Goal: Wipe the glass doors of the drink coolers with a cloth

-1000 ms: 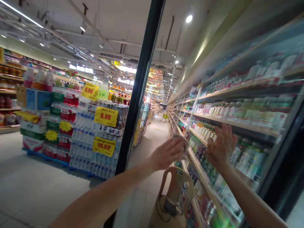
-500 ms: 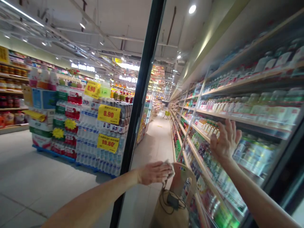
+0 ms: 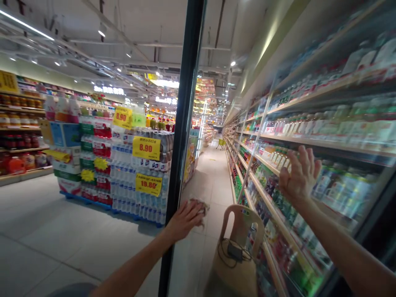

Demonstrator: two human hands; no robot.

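Note:
An open glass fridge door (image 3: 235,136) with a black frame (image 3: 182,123) stands in front of me. My left hand (image 3: 185,218) presses a crumpled cloth (image 3: 201,206) flat against the glass near the frame, low down. My right hand (image 3: 300,175) is raised further right, fingers spread, its palm against the glass. Through the pane I see shelves of bottled drinks (image 3: 324,123).
A tan plastic chair (image 3: 241,243) with a black cable and adapter on its seat stands just below the door. Stacked water bottles with yellow price signs (image 3: 145,148) fill a pallet at left. A long tiled aisle (image 3: 213,173) runs ahead beside the chiller shelves.
My left hand has swept the cloth down and leftward across the glass toward the frame. My right hand has stayed spread at about the same place.

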